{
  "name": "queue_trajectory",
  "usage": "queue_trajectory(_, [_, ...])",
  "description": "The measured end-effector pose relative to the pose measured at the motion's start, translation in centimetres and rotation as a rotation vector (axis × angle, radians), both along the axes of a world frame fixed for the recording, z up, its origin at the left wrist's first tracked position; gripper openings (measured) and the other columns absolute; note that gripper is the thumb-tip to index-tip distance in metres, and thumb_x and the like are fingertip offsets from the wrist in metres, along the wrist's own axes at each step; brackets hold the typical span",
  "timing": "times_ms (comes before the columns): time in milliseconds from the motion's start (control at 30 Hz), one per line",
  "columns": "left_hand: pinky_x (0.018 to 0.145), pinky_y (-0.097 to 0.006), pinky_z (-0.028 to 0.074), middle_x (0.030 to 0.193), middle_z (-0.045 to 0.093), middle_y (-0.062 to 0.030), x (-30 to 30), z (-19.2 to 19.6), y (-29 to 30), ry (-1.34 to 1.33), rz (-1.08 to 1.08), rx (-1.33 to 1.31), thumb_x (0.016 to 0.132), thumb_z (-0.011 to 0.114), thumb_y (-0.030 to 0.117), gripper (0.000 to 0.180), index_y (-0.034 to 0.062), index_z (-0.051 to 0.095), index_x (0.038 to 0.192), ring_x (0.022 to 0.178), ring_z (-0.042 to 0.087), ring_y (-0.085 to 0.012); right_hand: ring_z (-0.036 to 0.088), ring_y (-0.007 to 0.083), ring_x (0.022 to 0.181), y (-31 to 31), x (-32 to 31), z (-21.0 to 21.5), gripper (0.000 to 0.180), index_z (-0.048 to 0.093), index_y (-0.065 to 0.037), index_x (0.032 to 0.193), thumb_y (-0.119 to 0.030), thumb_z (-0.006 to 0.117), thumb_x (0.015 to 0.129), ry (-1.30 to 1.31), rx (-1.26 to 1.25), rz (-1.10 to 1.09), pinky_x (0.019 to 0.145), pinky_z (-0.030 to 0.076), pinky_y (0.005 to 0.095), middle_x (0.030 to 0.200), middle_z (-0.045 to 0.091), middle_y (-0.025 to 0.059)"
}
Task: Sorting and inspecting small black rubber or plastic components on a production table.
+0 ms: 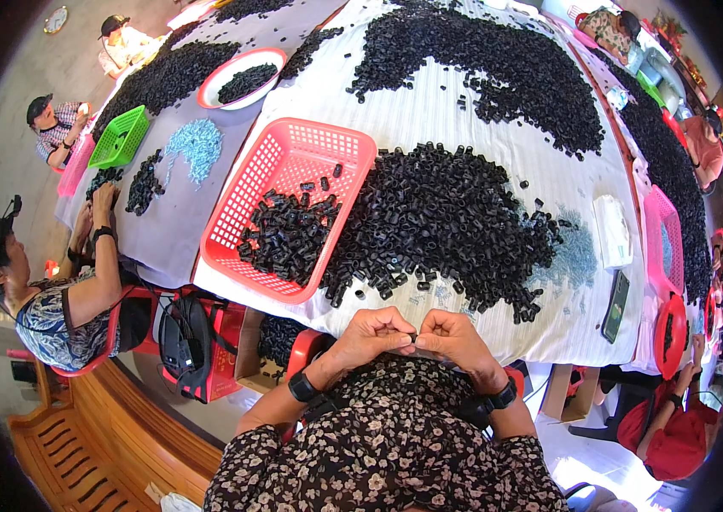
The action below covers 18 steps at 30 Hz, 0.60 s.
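Note:
My left hand [374, 334] and my right hand [453, 336] meet just below the table's near edge, fingertips pinched together on a small black plastic piece [413, 339]. Both wrists carry dark bands. Just beyond my hands lies a big heap of small black cylindrical pieces [442, 222] on the white cloth. To its left stands a red mesh basket [293, 145] partly filled with the same black pieces. A patch of pale blue small parts [574, 260] lies at the heap's right side.
A dark phone [616, 305] and a white box [610, 229] lie right of the heap. Another black heap [481, 64] sits farther back. A pink basket [662, 230] stands right, a green basket [119, 136] and a white bowl [243, 78] left. Other people sit around the tables.

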<state>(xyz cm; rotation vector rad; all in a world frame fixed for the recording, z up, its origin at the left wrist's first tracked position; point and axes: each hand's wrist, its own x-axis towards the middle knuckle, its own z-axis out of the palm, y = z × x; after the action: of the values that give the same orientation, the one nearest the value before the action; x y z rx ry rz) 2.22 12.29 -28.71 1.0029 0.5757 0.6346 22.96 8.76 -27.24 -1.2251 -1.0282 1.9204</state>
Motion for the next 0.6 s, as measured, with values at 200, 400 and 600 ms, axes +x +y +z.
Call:
queue_trajectory(200, [0.073, -0.028, 0.054, 0.088, 0.067, -0.0105, 0.1, -1.8, 1.0, -0.082, 0.002, -0.042, 0.087, 0.063, 0.008, 0.013, -0.0022, 0.060, 0.095, 0.077, 0.065, -0.0151, 0.053, 0.0182, 0.063, 1.9, -0.6, -0.1, 0.009, 0.061, -0.001, 0.093, -0.007, 0.058, 0.087, -0.622, 0.842, -0.214, 0.056, 0.042, 0.0292, 0.075, 0.056, 0.0067])
queue_trajectory(400, [0.073, -0.028, 0.054, 0.087, 0.067, -0.0106, -0.5, -4.1, 1.5, -0.133, 0.025, -0.094, 0.088, 0.062, 0.008, 0.012, -0.0017, 0.060, 0.095, 0.077, 0.065, -0.0158, 0.057, 0.0327, 0.072, 3.6, -2.7, -0.4, 0.018, 0.060, -0.002, 0.097, 0.002, 0.054, 0.081, -0.947, 0.881, -0.230, 0.062, 0.047, 0.0386, 0.081, 0.053, 0.0154])
queue_trajectory(600, [0.074, -0.029, 0.053, 0.087, 0.067, -0.0103, -0.7, -3.7, 1.2, -0.114, 0.025, -0.111, 0.088, 0.061, 0.006, 0.010, -0.0018, 0.060, 0.094, 0.077, 0.065, -0.0161, 0.057, 0.0329, 0.070, 3.6, -2.2, -1.0, 0.016, 0.059, -0.001, 0.093, 0.005, 0.053, 0.079, -0.877, 0.901, -0.257, 0.062, 0.047, 0.0388, 0.082, 0.053, 0.0153])
